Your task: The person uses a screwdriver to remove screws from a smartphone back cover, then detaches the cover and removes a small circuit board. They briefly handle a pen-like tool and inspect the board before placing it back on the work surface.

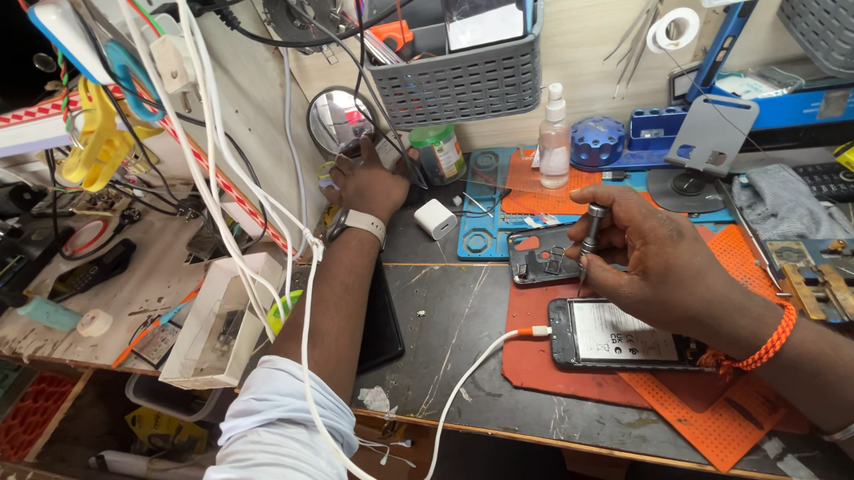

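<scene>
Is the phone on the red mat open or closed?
Open: the phone shows its bare battery, and its back cover lies apart.

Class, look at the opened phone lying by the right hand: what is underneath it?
The opened phone lies on a red mat that overlaps an orange perforated mat. The right hand covers the phone's right end, so what lies under that end is hidden.

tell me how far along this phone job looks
Done: the phone lies opened on the red mat, its insides showing, and the separated back cover lies beside it. A white cable is plugged into its end.
In hand: the right hand holds a screwdriver upright near the cover; the left hand reaches to the back of the bench near a small round mirror.
Left: the phone is still open, not reassembled.
</scene>
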